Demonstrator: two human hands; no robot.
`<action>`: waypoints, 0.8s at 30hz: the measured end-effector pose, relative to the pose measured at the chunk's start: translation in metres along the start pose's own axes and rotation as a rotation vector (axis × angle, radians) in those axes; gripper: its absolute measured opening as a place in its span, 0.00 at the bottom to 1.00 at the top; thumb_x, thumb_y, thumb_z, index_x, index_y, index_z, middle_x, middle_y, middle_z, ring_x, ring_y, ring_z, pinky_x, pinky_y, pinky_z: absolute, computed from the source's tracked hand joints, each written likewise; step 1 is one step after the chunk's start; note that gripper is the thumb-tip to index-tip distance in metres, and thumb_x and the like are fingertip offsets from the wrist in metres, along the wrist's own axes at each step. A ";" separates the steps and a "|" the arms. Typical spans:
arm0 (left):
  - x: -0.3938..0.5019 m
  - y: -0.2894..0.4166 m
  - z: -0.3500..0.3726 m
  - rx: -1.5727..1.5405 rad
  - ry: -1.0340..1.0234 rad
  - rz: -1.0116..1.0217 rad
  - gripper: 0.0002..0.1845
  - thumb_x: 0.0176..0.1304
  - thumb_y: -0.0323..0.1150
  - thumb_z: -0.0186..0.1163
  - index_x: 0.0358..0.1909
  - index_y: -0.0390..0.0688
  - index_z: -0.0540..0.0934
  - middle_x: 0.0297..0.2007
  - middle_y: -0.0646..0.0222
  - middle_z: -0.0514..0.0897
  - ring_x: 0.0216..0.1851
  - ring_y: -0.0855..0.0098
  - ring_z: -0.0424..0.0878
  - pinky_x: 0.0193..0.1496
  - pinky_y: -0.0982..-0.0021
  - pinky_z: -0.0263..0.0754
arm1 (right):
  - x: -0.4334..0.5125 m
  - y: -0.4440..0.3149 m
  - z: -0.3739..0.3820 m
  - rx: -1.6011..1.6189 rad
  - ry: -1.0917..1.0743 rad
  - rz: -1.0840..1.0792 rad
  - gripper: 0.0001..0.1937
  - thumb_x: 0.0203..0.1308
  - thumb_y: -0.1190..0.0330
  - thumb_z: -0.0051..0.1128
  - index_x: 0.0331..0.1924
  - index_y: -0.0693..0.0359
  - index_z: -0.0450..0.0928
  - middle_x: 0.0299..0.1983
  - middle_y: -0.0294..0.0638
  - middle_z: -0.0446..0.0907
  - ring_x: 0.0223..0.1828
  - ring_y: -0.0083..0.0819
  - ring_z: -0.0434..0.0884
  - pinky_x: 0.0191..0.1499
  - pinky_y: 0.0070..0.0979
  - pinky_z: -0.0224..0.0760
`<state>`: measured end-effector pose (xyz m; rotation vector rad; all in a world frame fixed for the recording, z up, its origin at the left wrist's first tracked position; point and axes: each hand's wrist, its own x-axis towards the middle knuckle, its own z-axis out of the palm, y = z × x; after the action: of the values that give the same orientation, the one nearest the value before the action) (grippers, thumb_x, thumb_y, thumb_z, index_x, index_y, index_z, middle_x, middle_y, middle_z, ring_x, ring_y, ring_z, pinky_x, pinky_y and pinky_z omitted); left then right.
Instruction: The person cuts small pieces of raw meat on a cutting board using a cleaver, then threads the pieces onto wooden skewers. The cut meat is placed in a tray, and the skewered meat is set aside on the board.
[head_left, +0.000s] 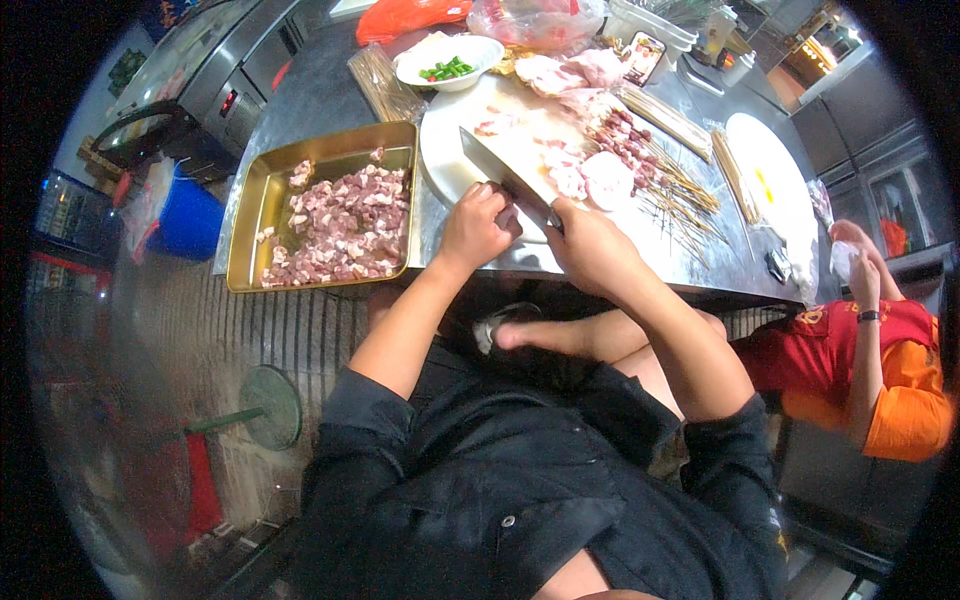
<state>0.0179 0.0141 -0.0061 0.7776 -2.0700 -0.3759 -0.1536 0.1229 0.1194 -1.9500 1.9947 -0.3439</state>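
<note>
My right hand (589, 236) is closed around the handle of a broad cleaver (501, 171), whose blade lies slanted over the round white cutting board (442, 154). Beside the blade, at the board's near edge, my left hand (480, 225) has its fingers curled; whether it holds anything is hidden. Pale meat pieces (566, 174) lie on the board to the right of the blade. Skewered dark meat (630, 142) is piled on the right, its thin sticks (679, 195) fanning towards me. To the left, a gold-coloured metal tray (412, 202) holds diced raw meat (349, 217).
A white bowl (487, 51) with chopped green peppers stands behind the board. Bundled skewers (666, 120), a phone (643, 58) and a white oval plate (761, 161) lie on the metal table. A co-worker in red and orange (904, 375) sits at the right; a blue bin (187, 217) stands left.
</note>
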 end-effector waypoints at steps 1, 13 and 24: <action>0.000 0.000 0.001 -0.002 0.005 0.014 0.10 0.52 0.29 0.71 0.28 0.37 0.79 0.32 0.51 0.81 0.42 0.45 0.81 0.46 0.50 0.79 | 0.000 -0.001 -0.002 -0.002 -0.015 0.007 0.13 0.71 0.64 0.54 0.47 0.68 0.78 0.38 0.65 0.86 0.44 0.63 0.87 0.50 0.55 0.79; 0.000 -0.001 -0.008 -0.022 -0.059 0.017 0.10 0.55 0.31 0.72 0.35 0.38 0.83 0.38 0.55 0.85 0.45 0.50 0.83 0.51 0.54 0.80 | 0.043 0.010 0.033 0.079 -0.006 0.014 0.15 0.74 0.61 0.56 0.50 0.68 0.79 0.42 0.66 0.86 0.47 0.64 0.86 0.51 0.51 0.79; 0.008 -0.003 -0.014 0.038 -0.147 0.086 0.11 0.60 0.33 0.72 0.41 0.40 0.85 0.41 0.61 0.86 0.48 0.55 0.82 0.56 0.56 0.76 | 0.027 0.054 0.024 0.147 0.011 0.120 0.17 0.74 0.61 0.55 0.53 0.69 0.77 0.42 0.68 0.86 0.48 0.67 0.85 0.55 0.55 0.78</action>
<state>0.0271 0.0069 0.0059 0.6987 -2.2459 -0.3555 -0.1941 0.0994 0.0740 -1.7355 2.0212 -0.4586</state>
